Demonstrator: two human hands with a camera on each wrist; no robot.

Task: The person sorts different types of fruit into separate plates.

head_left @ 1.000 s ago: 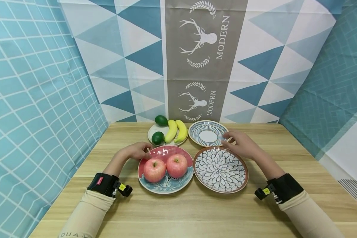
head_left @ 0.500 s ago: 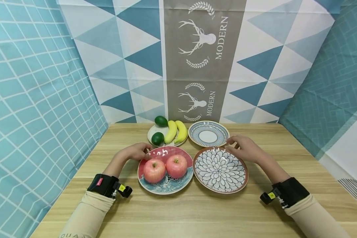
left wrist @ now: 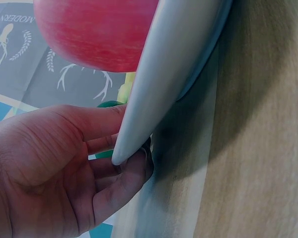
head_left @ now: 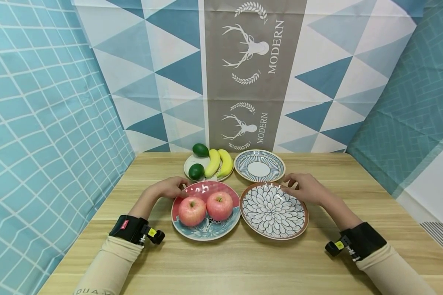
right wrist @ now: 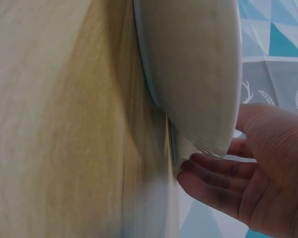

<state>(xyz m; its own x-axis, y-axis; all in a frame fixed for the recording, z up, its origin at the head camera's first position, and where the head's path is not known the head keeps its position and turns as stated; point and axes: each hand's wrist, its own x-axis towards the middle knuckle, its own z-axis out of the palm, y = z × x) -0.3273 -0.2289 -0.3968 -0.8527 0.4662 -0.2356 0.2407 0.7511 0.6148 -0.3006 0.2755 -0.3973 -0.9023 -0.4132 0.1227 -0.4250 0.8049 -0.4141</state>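
The left hand (head_left: 168,187) sits at the far left rim of the red and blue plate (head_left: 205,230), which lies on the wooden table (head_left: 221,262) near the front, left of centre. In the left wrist view the thumb lies over the rim while the fingers (left wrist: 124,181) curl beneath it, so the hand pinches the plate's edge. Two red apples (head_left: 205,207) sit side by side on this plate, touching each other.

The right hand (head_left: 305,188) is at the far right rim of the flower-patterned plate (head_left: 273,211), which lies just right of the apple plate, their rims close together. In the right wrist view the fingers (right wrist: 213,181) reach under the rim and are only slightly bent, lying close together; the thumb is out of sight there, so I cannot tell whether the rim is truly clamped.

Behind these two, a blue-striped plate (head_left: 259,166) stands bare just beyond the flower plate. To its left a small white plate (head_left: 189,162) holds two bananas (head_left: 219,162) and two green avocados (head_left: 198,160). Black wrist straps with small cameras sit on both beige sleeves
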